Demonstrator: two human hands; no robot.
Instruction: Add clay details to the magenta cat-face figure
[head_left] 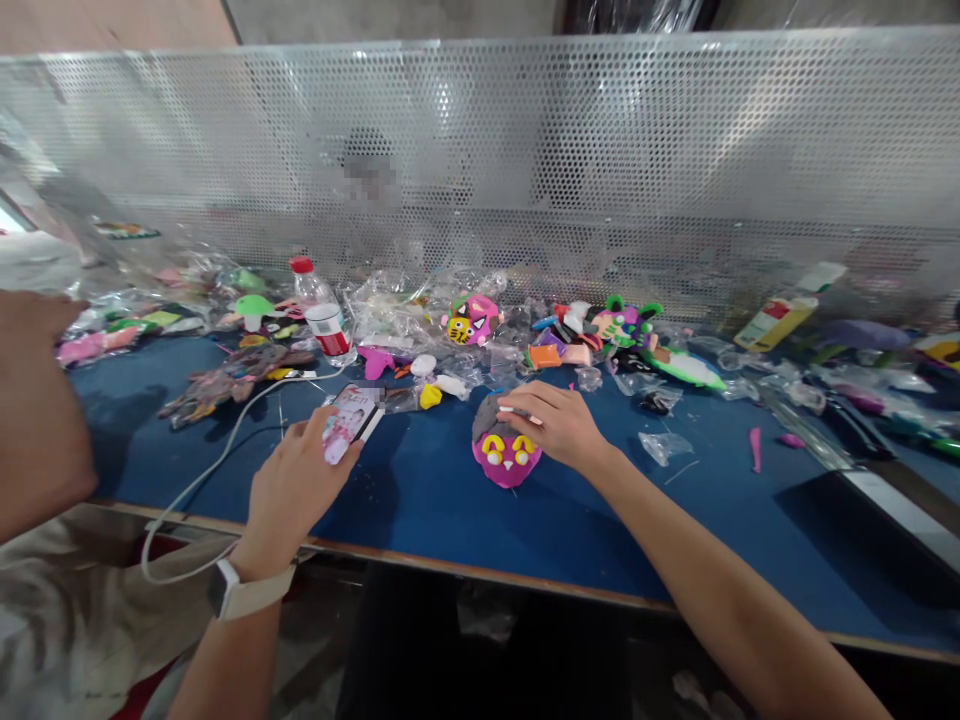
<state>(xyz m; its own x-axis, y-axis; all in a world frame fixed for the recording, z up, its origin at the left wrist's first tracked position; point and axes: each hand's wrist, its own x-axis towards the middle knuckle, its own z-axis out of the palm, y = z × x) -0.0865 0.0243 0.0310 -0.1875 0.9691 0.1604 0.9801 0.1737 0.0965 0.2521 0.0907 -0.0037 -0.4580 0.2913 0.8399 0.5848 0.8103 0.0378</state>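
Note:
My left hand (296, 480) holds a phone (349, 422) by its lower end, fingers wrapped round it, with a white cable (217, 460) trailing off over the table's front edge. A watch sits on that wrist. My right hand (555, 420) rests on the top of a pink clay animal head (506, 450) with yellow eyes and a grey crown, lying on the blue table (420, 500). Its fingers are curled over the grey part and pinch a thin pale stick (514, 409).
Clear plastic wrappers and several coloured clay figures lie along the back, among them a pink-yellow one (471, 320) and a green-purple one (626, 322). A water bottle (322, 315) stands at the left. A perforated metal screen (525, 150) closes the rear. Another person's arm (34, 400) shows at far left.

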